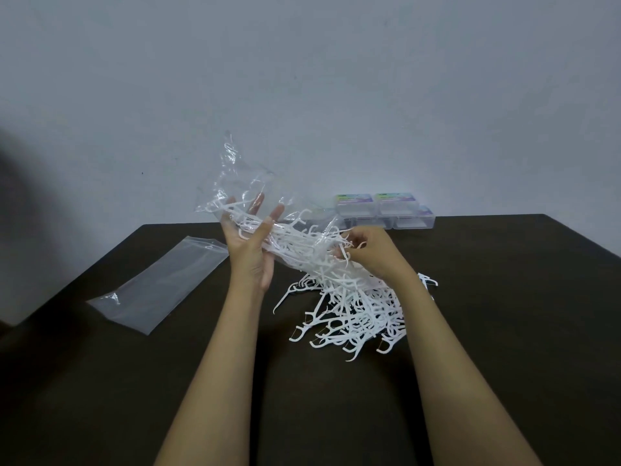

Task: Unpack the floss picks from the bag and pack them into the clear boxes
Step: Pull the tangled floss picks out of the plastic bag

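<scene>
left hand (250, 245) grips raised clear bag (240, 183); right hand (369, 253), fingers curled, pinches floss picks (314, 255) at its mouth; more lie on counter (504, 297) below

I'm in a plain indoor room: a dark table (504, 331) against a bare grey wall (302, 79), clear boxes (386, 213) at its far edge. Which kind of room, I can't tell.

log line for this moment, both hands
left hand holds bag up | right hand grips floss picks at its mouth | pile on table | clear boxes at back
</scene>
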Demonstrator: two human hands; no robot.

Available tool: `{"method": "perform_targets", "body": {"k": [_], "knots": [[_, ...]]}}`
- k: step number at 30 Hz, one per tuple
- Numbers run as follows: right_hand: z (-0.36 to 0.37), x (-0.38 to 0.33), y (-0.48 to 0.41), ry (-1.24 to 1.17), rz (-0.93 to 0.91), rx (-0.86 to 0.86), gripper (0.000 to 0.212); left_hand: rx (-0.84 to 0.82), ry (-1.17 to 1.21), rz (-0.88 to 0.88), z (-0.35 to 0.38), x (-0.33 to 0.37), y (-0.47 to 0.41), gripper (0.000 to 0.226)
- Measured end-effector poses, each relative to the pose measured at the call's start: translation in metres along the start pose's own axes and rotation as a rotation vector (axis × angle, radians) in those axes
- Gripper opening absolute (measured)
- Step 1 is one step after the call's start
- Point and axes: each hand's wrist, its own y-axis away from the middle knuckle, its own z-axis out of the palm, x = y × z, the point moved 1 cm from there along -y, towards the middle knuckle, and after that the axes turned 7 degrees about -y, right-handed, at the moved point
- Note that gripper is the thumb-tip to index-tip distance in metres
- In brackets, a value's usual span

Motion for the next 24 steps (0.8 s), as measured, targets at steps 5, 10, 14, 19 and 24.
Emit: {"method": "perform_targets", "body": {"k": [5, 10, 14, 19, 24], "knots": [[-0.004, 0.000, 0.000, -0.020, 0.036, -0.001, 0.026, 0.033, 0.005, -0.010, 0.001, 0.002, 0.001, 0.064], [-0.005, -0.011, 0.006, -0.343, 0.100, -0.005, 0.027, 0.044, -0.013, -0.016, 0.002, 0.004, 0.001, 0.064], [-0.005, -0.013, 0.007, -0.355, 0.089, -0.023, 0.017, 0.032, 0.003, -0.019, 0.002, 0.003, 0.001, 0.064], [0.003, -0.009, 0.006, -0.176, 0.031, -0.115, 0.015, 0.025, -0.009, -0.024, 0.003, 0.002, 0.001, 0.067], [0.020, -0.007, 0.004, 0.208, -0.016, -0.099, 0.025, 0.011, -0.051, -0.025, 0.004, -0.001, 0.003, 0.071]]}}
